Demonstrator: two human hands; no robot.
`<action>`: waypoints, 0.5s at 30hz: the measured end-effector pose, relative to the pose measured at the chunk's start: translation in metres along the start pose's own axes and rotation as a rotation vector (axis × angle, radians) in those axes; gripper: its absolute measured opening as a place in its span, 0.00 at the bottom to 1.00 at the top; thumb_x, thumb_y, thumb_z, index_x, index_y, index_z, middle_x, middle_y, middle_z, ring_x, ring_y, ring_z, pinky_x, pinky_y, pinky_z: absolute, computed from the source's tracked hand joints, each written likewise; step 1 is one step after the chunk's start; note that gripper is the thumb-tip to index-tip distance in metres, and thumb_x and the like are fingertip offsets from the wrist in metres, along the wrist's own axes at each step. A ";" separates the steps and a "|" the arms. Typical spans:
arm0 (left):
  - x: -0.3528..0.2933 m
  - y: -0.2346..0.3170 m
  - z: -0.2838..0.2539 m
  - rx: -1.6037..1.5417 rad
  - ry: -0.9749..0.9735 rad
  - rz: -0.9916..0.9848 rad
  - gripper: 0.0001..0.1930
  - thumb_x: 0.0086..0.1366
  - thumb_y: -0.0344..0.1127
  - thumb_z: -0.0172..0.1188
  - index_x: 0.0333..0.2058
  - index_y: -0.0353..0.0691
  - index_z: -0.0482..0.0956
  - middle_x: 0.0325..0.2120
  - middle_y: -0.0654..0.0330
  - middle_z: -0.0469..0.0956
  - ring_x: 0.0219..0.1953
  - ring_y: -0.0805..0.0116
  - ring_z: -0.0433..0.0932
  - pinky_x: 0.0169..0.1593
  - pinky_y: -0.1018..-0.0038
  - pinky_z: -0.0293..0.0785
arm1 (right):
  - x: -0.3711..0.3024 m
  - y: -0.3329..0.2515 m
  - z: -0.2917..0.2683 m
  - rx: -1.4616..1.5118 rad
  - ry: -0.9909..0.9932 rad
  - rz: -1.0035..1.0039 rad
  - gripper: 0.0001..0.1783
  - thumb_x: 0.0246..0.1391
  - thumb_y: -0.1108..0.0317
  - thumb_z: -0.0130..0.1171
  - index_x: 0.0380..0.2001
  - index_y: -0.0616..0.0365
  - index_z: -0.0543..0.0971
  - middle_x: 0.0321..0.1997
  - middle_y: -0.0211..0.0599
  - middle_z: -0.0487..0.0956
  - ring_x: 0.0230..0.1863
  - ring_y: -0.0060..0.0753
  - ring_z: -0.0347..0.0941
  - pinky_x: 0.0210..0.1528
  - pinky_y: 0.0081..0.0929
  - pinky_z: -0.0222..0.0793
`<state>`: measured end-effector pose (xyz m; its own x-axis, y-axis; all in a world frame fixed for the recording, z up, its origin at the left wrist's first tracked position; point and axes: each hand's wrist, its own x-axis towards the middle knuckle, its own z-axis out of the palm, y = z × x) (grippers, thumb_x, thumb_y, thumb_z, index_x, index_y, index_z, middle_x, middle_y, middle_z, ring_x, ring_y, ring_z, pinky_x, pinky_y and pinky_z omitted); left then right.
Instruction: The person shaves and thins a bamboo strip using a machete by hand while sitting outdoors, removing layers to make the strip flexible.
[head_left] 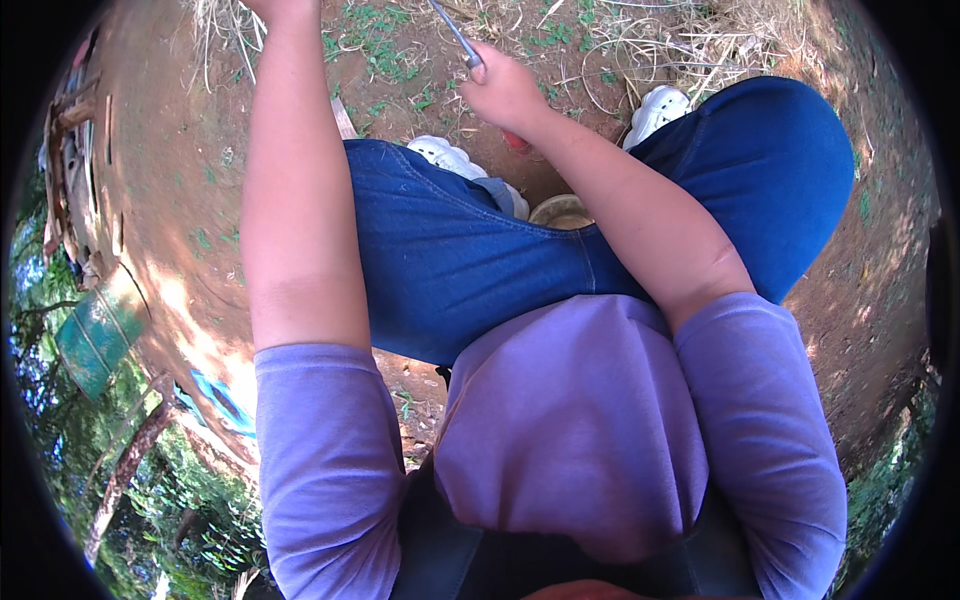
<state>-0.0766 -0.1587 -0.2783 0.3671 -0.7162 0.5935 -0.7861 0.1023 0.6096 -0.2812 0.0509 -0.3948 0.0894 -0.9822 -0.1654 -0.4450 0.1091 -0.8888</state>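
My right hand [505,88] is closed round the handle of a red-handled metal tool [455,32]. Its narrow grey metal part runs up and left out of the picture, so its far end and exact kind do not show. A bit of the red end pokes out below the fist. At the top edge, my left hand [283,6] is mostly cut off and its fingers are out of sight. Dry grass stalks [225,25] lie close to it. Between the hands is brown soil [385,105] with small green plants.
I sit low, my knees in blue jeans [760,170] spread apart, with white shoes [658,112] in front. A round, pale bowl-like thing [562,212] shows between my legs. Dry grass [690,45] lies at the far right. Wood pieces [75,170] and a green sheet [98,342] are at the left.
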 end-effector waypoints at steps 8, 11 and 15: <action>-0.009 0.016 0.001 -0.159 -0.007 -0.014 0.24 0.79 0.48 0.41 0.30 0.32 0.70 0.18 0.49 0.73 0.24 0.49 0.79 0.31 0.54 0.72 | 0.005 -0.010 -0.017 0.029 -0.212 0.355 0.12 0.55 0.69 0.55 0.42 0.59 0.76 0.27 0.44 0.82 0.22 0.40 0.81 0.33 0.39 0.78; 0.009 -0.007 -0.006 -0.250 -0.115 -0.069 0.24 0.79 0.48 0.42 0.30 0.32 0.70 0.18 0.49 0.73 0.23 0.49 0.79 0.31 0.54 0.72 | 0.009 0.035 -0.019 0.124 -0.296 0.501 0.13 0.56 0.66 0.57 0.42 0.59 0.76 0.27 0.45 0.83 0.22 0.40 0.81 0.34 0.39 0.78; 0.010 -0.043 -0.007 -0.204 -0.081 -0.109 0.25 0.79 0.49 0.42 0.29 0.31 0.71 0.18 0.48 0.74 0.23 0.48 0.79 0.31 0.54 0.71 | 0.009 -0.012 -0.003 0.059 -0.320 0.424 0.12 0.57 0.66 0.56 0.43 0.60 0.77 0.28 0.47 0.83 0.22 0.41 0.81 0.35 0.41 0.78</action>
<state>-0.0355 -0.1656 -0.2950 0.3968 -0.7826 0.4797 -0.6242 0.1531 0.7661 -0.2775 0.0406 -0.3840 0.1837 -0.7553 -0.6291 -0.4509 0.5040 -0.7367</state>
